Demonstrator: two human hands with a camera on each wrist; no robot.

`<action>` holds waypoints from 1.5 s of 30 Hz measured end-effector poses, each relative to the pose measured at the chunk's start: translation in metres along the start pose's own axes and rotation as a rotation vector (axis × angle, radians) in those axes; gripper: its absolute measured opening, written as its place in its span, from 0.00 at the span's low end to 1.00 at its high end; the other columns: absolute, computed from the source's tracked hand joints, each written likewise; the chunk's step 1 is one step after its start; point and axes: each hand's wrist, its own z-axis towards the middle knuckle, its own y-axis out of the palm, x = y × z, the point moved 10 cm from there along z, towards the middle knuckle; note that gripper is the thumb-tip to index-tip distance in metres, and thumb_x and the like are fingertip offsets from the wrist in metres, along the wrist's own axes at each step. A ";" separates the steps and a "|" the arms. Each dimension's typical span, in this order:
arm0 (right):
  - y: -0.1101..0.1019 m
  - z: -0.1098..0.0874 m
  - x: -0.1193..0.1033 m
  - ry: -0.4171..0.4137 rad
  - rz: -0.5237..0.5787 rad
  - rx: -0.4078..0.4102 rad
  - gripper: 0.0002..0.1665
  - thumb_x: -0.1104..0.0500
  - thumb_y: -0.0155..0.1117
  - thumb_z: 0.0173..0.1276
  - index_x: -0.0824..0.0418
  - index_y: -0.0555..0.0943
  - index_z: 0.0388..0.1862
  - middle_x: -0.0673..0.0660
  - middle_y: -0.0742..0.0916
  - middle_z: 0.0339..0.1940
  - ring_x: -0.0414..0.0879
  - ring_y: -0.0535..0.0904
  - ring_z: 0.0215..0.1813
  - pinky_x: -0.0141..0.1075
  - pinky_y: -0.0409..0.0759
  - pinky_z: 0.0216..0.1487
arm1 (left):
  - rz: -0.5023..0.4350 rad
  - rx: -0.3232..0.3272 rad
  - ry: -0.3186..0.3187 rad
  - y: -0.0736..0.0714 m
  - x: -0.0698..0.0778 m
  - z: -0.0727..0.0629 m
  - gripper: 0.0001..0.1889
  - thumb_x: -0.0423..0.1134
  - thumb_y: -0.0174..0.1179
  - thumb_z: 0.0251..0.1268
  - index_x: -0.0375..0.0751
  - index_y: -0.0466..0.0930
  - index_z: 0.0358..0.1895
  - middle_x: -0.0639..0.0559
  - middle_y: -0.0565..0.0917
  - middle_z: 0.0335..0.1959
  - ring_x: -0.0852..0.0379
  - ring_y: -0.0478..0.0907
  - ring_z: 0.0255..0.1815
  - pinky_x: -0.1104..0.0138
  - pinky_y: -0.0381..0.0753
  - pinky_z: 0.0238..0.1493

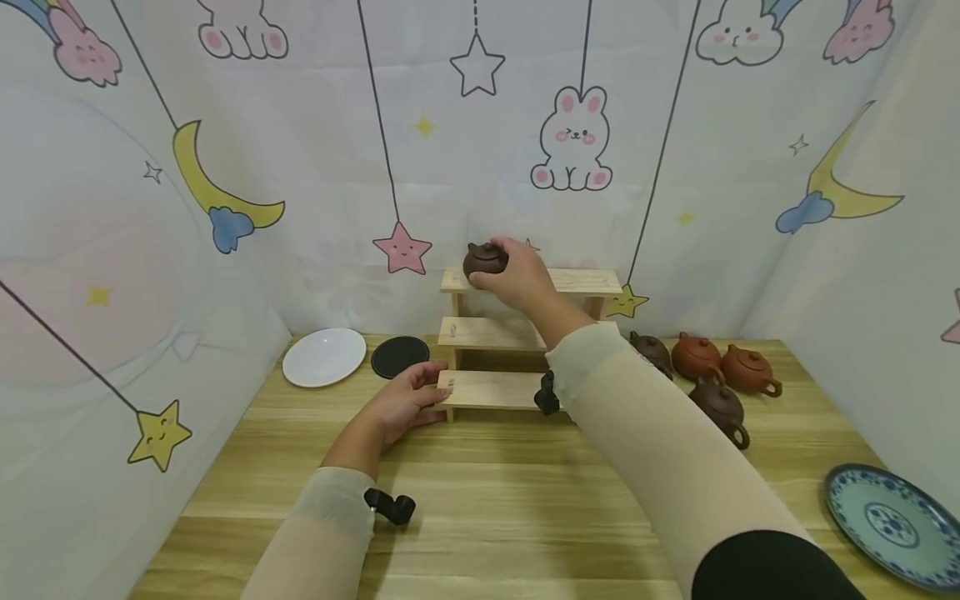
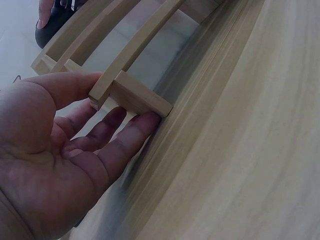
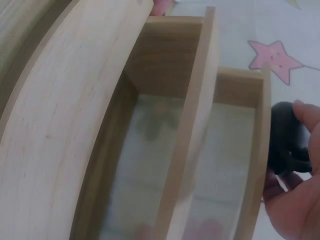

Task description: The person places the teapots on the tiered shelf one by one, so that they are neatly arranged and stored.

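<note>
A three-tier wooden step shelf (image 1: 495, 389) stands at the back of the table. At the left end of its top tier, my right hand (image 1: 527, 279) holds a small dark brown teapot (image 1: 482, 261) between thumb and fingers. The right wrist view shows this teapot (image 3: 286, 135) against the top board, partly covered by the right hand (image 3: 295, 207). My left hand (image 1: 403, 404) grips the left end of the lowest tier. In the left wrist view, the left thumb lies on the board (image 2: 132, 52) and the other fingers reach under it by the side support (image 2: 140, 95).
Right of the shelf sit two dark brown teapots (image 1: 718, 406) and two reddish-brown teapots (image 1: 747, 369). A blue-patterned plate (image 1: 892, 527) lies at the front right. Left of the shelf are a white plate (image 1: 325, 357) and a black round dish (image 1: 400, 357). Printed cloth walls (image 1: 315, 142) enclose the table.
</note>
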 end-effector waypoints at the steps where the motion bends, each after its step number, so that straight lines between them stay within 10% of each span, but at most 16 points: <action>1: -0.001 -0.001 0.000 0.002 0.005 0.003 0.47 0.41 0.75 0.71 0.50 0.68 0.83 0.57 0.76 0.80 0.57 0.73 0.77 0.54 0.74 0.78 | 0.000 0.001 0.000 0.000 0.000 0.000 0.34 0.33 0.60 0.80 0.40 0.58 0.83 0.38 0.65 0.80 0.48 0.78 0.68 0.47 0.84 0.70; 14: -0.026 -0.076 0.015 -0.074 0.170 0.041 0.46 0.37 0.73 0.72 0.47 0.68 0.84 0.54 0.73 0.82 0.56 0.70 0.81 0.57 0.79 0.74 | -0.003 0.010 -0.001 -0.002 -0.001 -0.002 0.33 0.32 0.60 0.80 0.41 0.59 0.83 0.38 0.65 0.80 0.49 0.79 0.67 0.48 0.84 0.69; 32: -0.085 -0.187 0.128 0.022 0.080 0.110 0.44 0.34 0.65 0.77 0.50 0.68 0.83 0.60 0.79 0.76 0.59 0.79 0.69 0.51 0.82 0.64 | -0.013 0.014 0.007 -0.002 -0.003 0.001 0.33 0.32 0.60 0.80 0.41 0.59 0.83 0.39 0.65 0.80 0.48 0.79 0.68 0.49 0.85 0.69; 45: -0.155 -0.223 0.212 0.109 -0.060 0.219 0.42 0.37 0.64 0.79 0.57 0.69 0.82 0.66 0.81 0.72 0.64 0.78 0.68 0.16 0.73 0.45 | -0.005 0.039 -0.025 -0.005 -0.003 -0.001 0.33 0.33 0.61 0.79 0.43 0.61 0.82 0.39 0.66 0.81 0.47 0.78 0.70 0.49 0.84 0.70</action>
